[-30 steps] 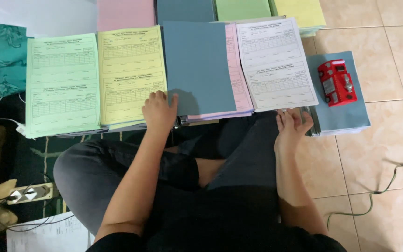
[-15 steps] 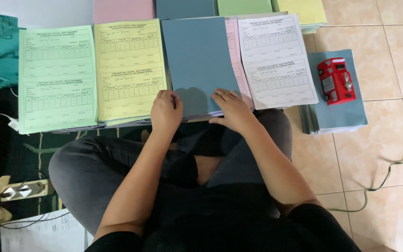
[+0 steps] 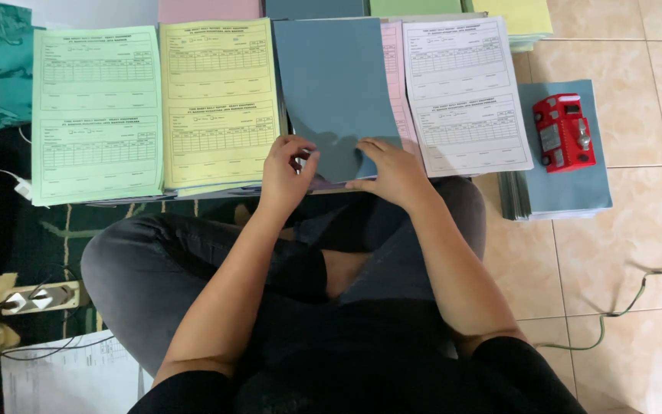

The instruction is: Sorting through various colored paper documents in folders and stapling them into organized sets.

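Note:
I sit cross-legged on the floor before a row of paper stacks. A grey-blue cover sheet (image 3: 336, 84) lies on the middle stack, tilted slightly. My left hand (image 3: 286, 175) pinches its near left corner with thumb and fingers. My right hand (image 3: 391, 170) rests flat on its near right edge. Under that sheet a pink form (image 3: 394, 77) shows at its right side. A white printed form (image 3: 465, 92) lies to the right, a yellow form (image 3: 218, 103) and a green form (image 3: 96, 115) to the left.
A red stapler (image 3: 564, 132) sits on a pile of grey-blue sheets (image 3: 568, 192) on the tiled floor at right. More coloured stacks (image 3: 511, 14) line the far edge. A power strip (image 3: 40, 299) and cables lie at left, a cable (image 3: 645, 284) at right.
My right hand came over from the right stack to the grey-blue sheet's near edge. My left hand shifted right and closed on the sheet's corner. The sheet now sits slightly skewed.

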